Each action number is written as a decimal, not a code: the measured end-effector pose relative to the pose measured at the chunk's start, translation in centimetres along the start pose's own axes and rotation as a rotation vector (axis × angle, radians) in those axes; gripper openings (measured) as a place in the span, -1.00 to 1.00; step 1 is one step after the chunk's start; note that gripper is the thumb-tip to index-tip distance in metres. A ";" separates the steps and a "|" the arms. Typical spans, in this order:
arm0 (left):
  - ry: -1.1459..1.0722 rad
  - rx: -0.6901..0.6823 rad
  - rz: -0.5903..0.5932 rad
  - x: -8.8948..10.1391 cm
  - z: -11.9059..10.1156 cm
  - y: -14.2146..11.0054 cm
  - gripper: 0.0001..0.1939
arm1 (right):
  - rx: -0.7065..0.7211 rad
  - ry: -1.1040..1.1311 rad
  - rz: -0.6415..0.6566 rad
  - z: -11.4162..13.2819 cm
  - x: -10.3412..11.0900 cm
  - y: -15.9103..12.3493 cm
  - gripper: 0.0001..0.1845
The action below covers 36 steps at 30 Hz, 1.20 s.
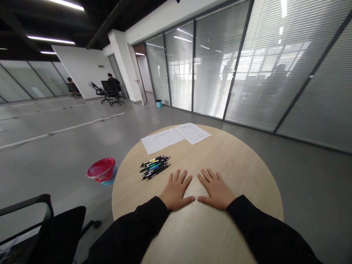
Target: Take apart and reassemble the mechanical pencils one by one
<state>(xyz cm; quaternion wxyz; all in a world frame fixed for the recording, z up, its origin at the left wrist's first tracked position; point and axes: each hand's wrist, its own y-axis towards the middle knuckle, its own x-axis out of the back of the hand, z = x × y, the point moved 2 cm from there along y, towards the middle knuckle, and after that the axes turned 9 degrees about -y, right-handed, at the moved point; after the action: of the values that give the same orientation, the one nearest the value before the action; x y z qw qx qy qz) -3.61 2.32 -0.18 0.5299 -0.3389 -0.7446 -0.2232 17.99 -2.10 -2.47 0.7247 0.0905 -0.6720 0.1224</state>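
Both hands lie flat on the round wooden table [242, 157], with their backs facing up. The left hand [176, 191] has its fingers spread, with little gaps between them, and they point away from the person. The right hand [218, 192] has its fingers spread too, and they lean a bit to the left. The two thumbs stick out toward each other. Their tips are very close but do not touch. The arms come in from the bottom corners in black sleeves [140, 223], so the hands and arms make a shape like a roof.

The pile of pens [155, 167] is on the table, ahead of the left hand and to its left. It is near that hand but does not touch it. Past the pens, by the far edge, lie two sheets of paper [162, 141].

The palms are hidden under the hands. The elbows are hard to make out in the black cloth, and the near side of the table is cut off. The pens lie over each other, so I cannot count them. The words on the paper are too small to read. A black chair [59, 231] is cut off at the left. The dark shapes behind the blinds [258, 84] are blurry.
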 end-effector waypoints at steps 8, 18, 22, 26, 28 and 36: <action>0.002 -0.086 -0.101 1.5 0.1 -0.1 -0.36 | 0.020 0.054 -0.309 0.1 1.4 -0.8 -0.43; 0.273 0.079 -0.293 5.6 7.0 2.2 -0.86 | 0.038 0.318 -0.588 -0.5 0.6 -2.2 -0.74; 0.340 0.149 -0.309 5.5 8.7 3.2 -0.86 | 0.021 0.329 -0.572 -0.6 0.4 -2.1 -0.76; 0.387 0.119 -0.290 5.1 8.5 3.7 -0.81 | 0.015 0.337 -0.560 -0.5 0.5 -2.1 -0.75; 0.410 0.116 -0.281 5.0 8.0 3.7 -0.77 | 0.015 0.344 -0.553 -0.5 0.5 -2.0 -0.75; 0.320 0.074 -0.222 6.1 5.3 2.7 -0.83 | -0.011 0.393 -0.552 -0.8 0.4 -2.0 -0.78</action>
<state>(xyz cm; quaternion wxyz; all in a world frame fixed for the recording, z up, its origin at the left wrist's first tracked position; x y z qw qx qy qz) -6.27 9.45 3.71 0.6257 -0.1954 -0.6914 -0.3038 19.33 -3.73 -2.03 0.8466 0.2396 -0.4705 -0.0671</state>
